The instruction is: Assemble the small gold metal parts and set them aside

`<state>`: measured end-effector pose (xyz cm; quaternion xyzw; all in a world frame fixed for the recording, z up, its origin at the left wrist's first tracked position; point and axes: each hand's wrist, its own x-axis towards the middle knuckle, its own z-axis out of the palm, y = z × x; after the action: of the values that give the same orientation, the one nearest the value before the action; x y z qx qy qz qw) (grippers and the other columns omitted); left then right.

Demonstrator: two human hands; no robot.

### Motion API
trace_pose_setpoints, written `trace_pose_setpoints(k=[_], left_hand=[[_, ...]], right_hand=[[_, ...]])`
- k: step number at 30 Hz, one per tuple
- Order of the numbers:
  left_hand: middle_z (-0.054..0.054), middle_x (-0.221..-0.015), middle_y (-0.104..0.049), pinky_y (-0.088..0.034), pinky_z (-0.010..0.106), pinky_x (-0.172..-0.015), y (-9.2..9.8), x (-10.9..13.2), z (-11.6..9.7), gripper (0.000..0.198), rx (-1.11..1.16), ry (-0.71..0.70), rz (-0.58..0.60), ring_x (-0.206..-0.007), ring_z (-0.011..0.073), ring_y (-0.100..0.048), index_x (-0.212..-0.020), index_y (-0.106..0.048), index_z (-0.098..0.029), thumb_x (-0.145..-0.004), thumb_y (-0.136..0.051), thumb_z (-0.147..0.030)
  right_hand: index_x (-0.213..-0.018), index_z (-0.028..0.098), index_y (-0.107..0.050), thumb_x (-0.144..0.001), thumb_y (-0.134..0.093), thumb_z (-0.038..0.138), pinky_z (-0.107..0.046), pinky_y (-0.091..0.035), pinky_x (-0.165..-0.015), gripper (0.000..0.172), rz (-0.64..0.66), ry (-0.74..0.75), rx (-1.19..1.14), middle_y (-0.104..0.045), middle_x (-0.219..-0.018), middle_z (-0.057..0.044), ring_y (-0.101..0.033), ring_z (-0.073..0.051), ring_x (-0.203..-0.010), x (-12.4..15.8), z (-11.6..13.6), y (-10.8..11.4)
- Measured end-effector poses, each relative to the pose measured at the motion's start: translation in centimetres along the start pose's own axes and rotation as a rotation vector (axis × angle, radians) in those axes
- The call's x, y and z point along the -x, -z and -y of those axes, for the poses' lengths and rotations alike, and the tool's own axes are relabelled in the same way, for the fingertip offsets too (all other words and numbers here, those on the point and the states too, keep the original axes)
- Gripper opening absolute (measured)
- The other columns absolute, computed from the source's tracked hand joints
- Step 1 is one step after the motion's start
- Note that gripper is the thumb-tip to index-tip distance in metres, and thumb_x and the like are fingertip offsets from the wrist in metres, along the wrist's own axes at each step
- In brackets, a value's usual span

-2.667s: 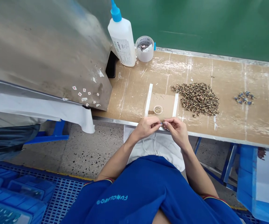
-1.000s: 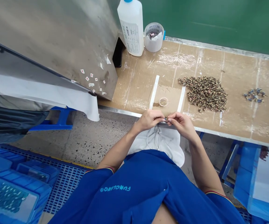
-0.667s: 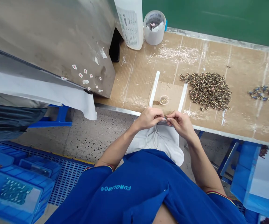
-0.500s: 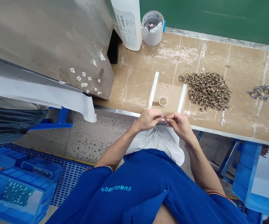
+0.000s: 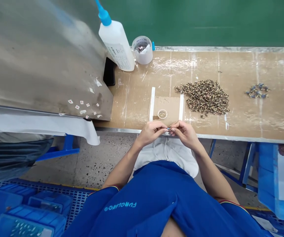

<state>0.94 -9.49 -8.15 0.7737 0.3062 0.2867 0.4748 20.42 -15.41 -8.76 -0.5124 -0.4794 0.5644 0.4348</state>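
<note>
Worker in blue shirt at cardboard-topped bench point(image 5: 255, 115). Left hand point(image 5: 151, 131) and right hand point(image 5: 185, 132) meet at bench's near edge, thumb and fingertips of both pinched closed on tiny part point(image 5: 169, 127) between them. Small round cap point(image 5: 162, 114) just beyond, between white tape strips point(image 5: 152, 103). Heap of brown parts point(image 5: 203, 97) to right, few blue parts point(image 5: 256, 91) farther right. Squeeze bottle point(image 5: 117, 42), clear cup point(image 5: 142, 50) at back left.

White bottle point(image 5: 117, 46) with blue cap, green wall point(image 5: 206, 21), brown-speckled pile point(image 5: 203, 97)
</note>
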Motion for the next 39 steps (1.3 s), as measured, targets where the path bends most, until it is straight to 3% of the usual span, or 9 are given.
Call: trace_pose_setpoints(k=[8, 18, 24, 28, 31, 34, 37, 39], left_hand=[[0.002, -0.068, -0.067, -0.043, 0.022, -0.062, -0.2, 0.1, -0.2, 0.028, -0.080, 0.085, 0.026, -0.063, 0.0123, -0.059, -0.073, -0.067, -0.015, -0.096, -0.056, -0.026], [0.001, -0.066, -0.063, -0.041, 0.023, -0.062, -0.3, 0.2, 0.0, 0.025, -0.110, 0.061, 0.045, -0.063, 0.0122, -0.056, -0.070, -0.063, -0.016, -0.094, -0.055, -0.021], [0.001, -0.065, -0.062, -0.041, 0.022, -0.061, -0.1, -0.1, 0.0, 0.025, -0.026, 0.137, 0.040, -0.062, 0.0116, -0.054, -0.069, -0.064, -0.014, -0.091, -0.059, -0.025], [0.001, -0.066, -0.065, -0.043, 0.020, -0.056, 0.6, -0.6, 0.4, 0.020, 0.226, 0.308, 0.091, -0.056, 0.0103, -0.056, -0.086, -0.071, -0.012, -0.085, -0.066, -0.031], [0.000, -0.065, -0.065, -0.046, 0.020, -0.055, 1.3, -0.7, 0.7, 0.028, 0.325, 0.348, 0.128, -0.056, 0.0103, -0.057, -0.097, -0.072, -0.011, -0.080, -0.070, -0.033], [0.000, -0.064, -0.064, -0.043, 0.018, -0.050, 1.7, -0.6, 0.9, 0.029, 0.298, 0.318, 0.139, -0.052, 0.0090, -0.054, -0.089, -0.072, -0.011, -0.079, -0.069, -0.038], [0.002, -0.065, -0.065, -0.039, 0.017, -0.045, 1.9, -0.4, 1.0, 0.033, 0.257, 0.302, 0.110, -0.048, 0.0080, -0.050, -0.083, -0.071, -0.013, -0.080, -0.067, -0.045], [0.002, -0.066, -0.066, -0.040, 0.017, -0.044, 2.0, -0.5, 1.1, 0.035, 0.247, 0.295, 0.099, -0.049, 0.0089, -0.052, -0.082, -0.071, -0.014, -0.080, -0.066, -0.048]], right_hand=[[-0.079, 0.022, -0.062, -0.089, -0.066, 0.048, -0.030, -0.056, -0.059, 0.029, 0.036, -0.007, 0.088, -0.070, -0.069, -0.003, -0.068, -0.017, -0.062, 0.0, 0.3, -0.3], [-0.076, 0.023, -0.060, -0.089, -0.062, 0.036, -0.030, -0.053, -0.060, 0.018, 0.047, -0.021, 0.212, -0.070, -0.064, -0.001, -0.068, -0.018, -0.060, 0.0, 0.4, -0.4], [-0.078, 0.022, -0.060, -0.086, -0.065, 0.046, -0.028, -0.053, -0.057, 0.026, 0.007, -0.071, 0.087, -0.069, -0.064, -0.001, -0.065, -0.015, -0.056, -0.3, 0.4, -0.9], [-0.080, 0.020, -0.060, -0.078, -0.074, 0.056, -0.027, -0.054, -0.058, 0.039, -0.012, -0.153, -0.078, -0.070, -0.067, -0.001, -0.064, -0.012, -0.057, -0.6, 1.1, -0.6], [-0.081, 0.019, -0.059, -0.072, -0.078, 0.063, -0.026, -0.055, -0.060, 0.049, -0.119, -0.171, -0.140, -0.069, -0.067, -0.001, -0.064, -0.012, -0.059, -0.1, 1.7, -0.5], [-0.081, 0.020, -0.060, -0.070, -0.077, 0.067, -0.027, -0.054, -0.061, 0.052, -0.262, -0.134, -0.134, -0.068, -0.068, 0.000, -0.063, -0.013, -0.060, 1.1, 2.0, 0.1], [-0.080, 0.020, -0.062, -0.072, -0.075, 0.066, -0.029, -0.053, -0.063, 0.049, -0.506, -0.071, -0.034, -0.066, -0.069, 0.000, -0.061, -0.014, -0.063, 2.5, 2.1, 2.2], [-0.079, 0.020, -0.063, -0.069, -0.075, 0.064, -0.030, -0.053, -0.065, 0.046, -0.729, -0.055, 0.062, -0.064, -0.068, 0.000, -0.060, -0.015, -0.063, 3.1, 2.2, 4.9]])
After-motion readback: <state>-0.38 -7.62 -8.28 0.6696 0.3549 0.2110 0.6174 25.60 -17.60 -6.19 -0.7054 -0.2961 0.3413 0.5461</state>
